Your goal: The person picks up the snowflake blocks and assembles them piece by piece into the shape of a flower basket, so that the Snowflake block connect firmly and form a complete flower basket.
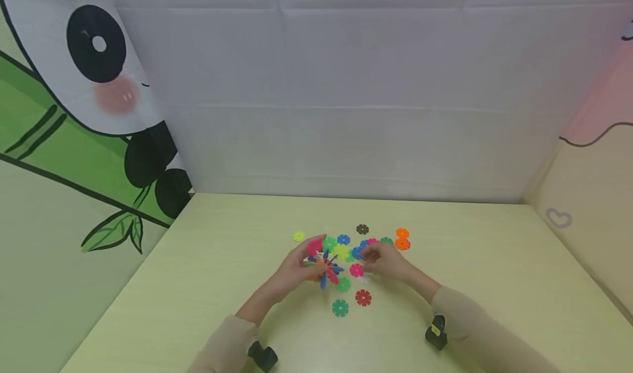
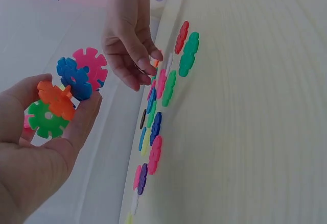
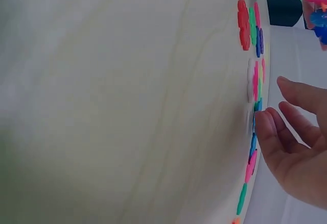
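My left hand grips a cluster of interlocking snowflake discs, raised over the table. Orange, blue, pink and green notched discs show in it from the left wrist, slotted together at angles. My right hand hovers at the right side of the loose discs, its fingers loosely bent. From the right wrist, thumb and fingers stand apart with nothing seen between them. A pink disc and blue discs lie closest to its fingertips.
Loose snowflake discs lie flat on the pale table. A green disc and a red disc are nearest the front. Orange discs lie at the right, a yellow disc at the left. A white backdrop rises behind.
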Demonstrator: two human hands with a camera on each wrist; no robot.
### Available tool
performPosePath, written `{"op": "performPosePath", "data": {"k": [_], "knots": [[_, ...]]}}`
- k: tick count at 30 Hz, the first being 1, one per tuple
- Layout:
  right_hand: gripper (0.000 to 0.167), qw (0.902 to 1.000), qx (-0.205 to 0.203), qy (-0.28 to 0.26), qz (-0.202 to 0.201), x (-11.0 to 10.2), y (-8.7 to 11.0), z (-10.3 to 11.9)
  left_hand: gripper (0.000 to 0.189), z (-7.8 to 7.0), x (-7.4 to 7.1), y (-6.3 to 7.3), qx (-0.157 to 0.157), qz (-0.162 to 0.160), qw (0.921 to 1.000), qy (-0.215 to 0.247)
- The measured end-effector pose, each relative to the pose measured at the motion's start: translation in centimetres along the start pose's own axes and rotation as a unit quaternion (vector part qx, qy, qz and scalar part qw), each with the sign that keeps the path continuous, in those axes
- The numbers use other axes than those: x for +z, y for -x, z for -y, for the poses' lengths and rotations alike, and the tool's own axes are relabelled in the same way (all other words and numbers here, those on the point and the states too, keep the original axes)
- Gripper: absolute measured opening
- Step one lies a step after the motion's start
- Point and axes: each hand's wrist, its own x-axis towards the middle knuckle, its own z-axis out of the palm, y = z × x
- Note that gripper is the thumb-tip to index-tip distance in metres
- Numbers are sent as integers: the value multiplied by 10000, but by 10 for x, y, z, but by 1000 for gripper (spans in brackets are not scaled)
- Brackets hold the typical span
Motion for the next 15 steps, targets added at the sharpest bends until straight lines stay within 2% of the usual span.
{"op": "performPosePath", "data": {"k": [5,8,11,15], "knots": [[27,9991,23,350,235,11,-9,3,59,-2,-1,1,-10,-10,10000,9],[25,9983,186,461,301,14,-9,7,59,-2,0,0,-35,-28,10000,-11],[26,9980,320,482,259,14,-9,8,59,-2,1,0,-32,-23,10000,-13],[22,9975,182,683,22,11,-5,8,58,-3,4,-2,-17,-42,10000,-18]]}}
